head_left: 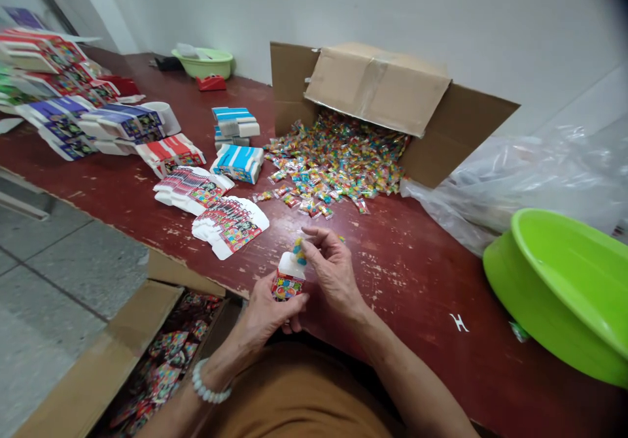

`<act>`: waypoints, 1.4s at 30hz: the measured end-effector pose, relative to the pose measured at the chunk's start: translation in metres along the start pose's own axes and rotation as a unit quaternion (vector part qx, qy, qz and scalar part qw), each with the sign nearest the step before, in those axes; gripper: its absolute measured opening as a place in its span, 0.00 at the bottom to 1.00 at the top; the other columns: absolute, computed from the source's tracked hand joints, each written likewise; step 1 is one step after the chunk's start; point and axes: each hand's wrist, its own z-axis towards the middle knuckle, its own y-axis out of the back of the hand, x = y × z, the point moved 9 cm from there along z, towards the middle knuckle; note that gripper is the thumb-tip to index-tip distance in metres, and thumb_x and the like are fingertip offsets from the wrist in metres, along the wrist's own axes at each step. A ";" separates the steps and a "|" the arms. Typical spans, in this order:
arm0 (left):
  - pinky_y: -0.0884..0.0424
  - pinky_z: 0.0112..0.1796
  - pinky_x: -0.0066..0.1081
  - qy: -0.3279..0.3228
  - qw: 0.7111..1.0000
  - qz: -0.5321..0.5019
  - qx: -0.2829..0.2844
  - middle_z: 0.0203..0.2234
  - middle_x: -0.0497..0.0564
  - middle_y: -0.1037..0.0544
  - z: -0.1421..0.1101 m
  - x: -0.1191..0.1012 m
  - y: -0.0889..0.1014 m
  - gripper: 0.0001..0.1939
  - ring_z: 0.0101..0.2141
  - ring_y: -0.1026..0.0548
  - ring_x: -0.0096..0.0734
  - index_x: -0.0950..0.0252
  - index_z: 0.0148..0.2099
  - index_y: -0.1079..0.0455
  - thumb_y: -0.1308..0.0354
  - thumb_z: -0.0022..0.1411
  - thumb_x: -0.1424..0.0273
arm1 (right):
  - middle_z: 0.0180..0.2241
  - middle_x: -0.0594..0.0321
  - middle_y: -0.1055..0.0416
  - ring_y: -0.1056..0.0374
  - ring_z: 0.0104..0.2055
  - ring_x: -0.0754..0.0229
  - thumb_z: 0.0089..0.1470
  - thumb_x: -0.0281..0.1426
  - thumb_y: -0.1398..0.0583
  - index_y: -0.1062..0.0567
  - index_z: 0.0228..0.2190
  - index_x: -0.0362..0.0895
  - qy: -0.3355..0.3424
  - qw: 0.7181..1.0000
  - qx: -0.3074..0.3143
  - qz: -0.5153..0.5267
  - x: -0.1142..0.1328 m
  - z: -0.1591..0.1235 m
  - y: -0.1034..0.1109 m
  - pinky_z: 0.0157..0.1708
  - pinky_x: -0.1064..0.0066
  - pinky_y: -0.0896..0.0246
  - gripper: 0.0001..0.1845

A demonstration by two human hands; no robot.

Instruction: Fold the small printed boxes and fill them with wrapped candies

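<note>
My left hand (275, 310) is closed around a small red printed carton (288, 286), held upright with its white flap (291, 265) raised. Between the thumb and fingers of my right hand (333, 265) is a small clear candy packet (299, 252) with yellow and blue pieces, just above the carton's top. Beyond my hands, a heap of similar candy packets (338, 157) spills from a cardboard box (377, 88) lying on its side. Fanned flat cartons (230, 225) lie on the table left of my hands.
Blue bundles (238, 163), a red bundle (171, 153) and purple bundles (125, 121) of cartons line the left of the red table (417, 261). A large green basin (554, 294) and plastic sheeting (549, 170) are at right. An open box of filled-looking cartons (169, 359) stands below the table edge.
</note>
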 end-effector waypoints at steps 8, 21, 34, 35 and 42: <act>0.35 0.15 0.24 0.025 0.998 0.005 0.059 0.18 0.48 0.24 0.002 0.009 -0.010 0.17 0.13 0.27 0.27 0.68 0.29 0.30 0.33 0.50 0.58 | 0.29 0.64 0.26 0.33 0.30 0.63 0.46 0.35 0.33 0.20 0.36 0.44 0.025 0.994 -0.023 -0.100 0.013 -0.009 0.002 0.32 0.71 0.35 0.13; 0.30 0.22 0.25 0.022 0.999 0.003 0.037 0.19 0.50 0.22 0.007 0.008 -0.007 0.17 0.17 0.27 0.26 0.69 0.30 0.28 0.31 0.49 0.60 | 0.25 0.65 0.25 0.32 0.27 0.63 0.41 0.37 0.30 0.22 0.28 0.43 -0.022 0.998 -0.040 -0.033 0.001 -0.007 0.009 0.30 0.70 0.36 0.12; 0.31 0.23 0.25 0.031 0.998 0.003 0.061 0.21 0.50 0.22 0.009 0.007 -0.009 0.16 0.19 0.27 0.26 0.69 0.32 0.28 0.29 0.48 0.63 | 0.30 0.63 0.27 0.33 0.35 0.60 0.57 0.33 0.37 0.20 0.30 0.47 0.139 0.921 0.188 -0.312 0.024 -0.014 -0.004 0.39 0.66 0.39 0.06; 0.30 0.24 0.25 0.036 0.997 -0.005 0.068 0.21 0.49 0.22 0.008 0.007 -0.011 0.16 0.19 0.27 0.26 0.69 0.32 0.27 0.29 0.48 0.63 | 0.31 0.63 0.28 0.34 0.37 0.59 0.58 0.33 0.38 0.20 0.30 0.48 0.147 0.911 0.208 -0.324 0.026 -0.016 -0.008 0.42 0.65 0.40 0.07; 0.30 0.24 0.25 0.025 0.985 -0.137 0.107 0.24 0.49 0.21 0.006 0.008 -0.017 0.16 0.20 0.27 0.25 0.68 0.36 0.27 0.29 0.50 0.63 | 0.35 0.65 0.30 0.35 0.27 0.66 0.55 0.40 0.36 0.28 0.49 0.49 -0.091 0.990 0.106 -0.036 -0.020 -0.019 0.011 0.26 0.74 0.37 0.20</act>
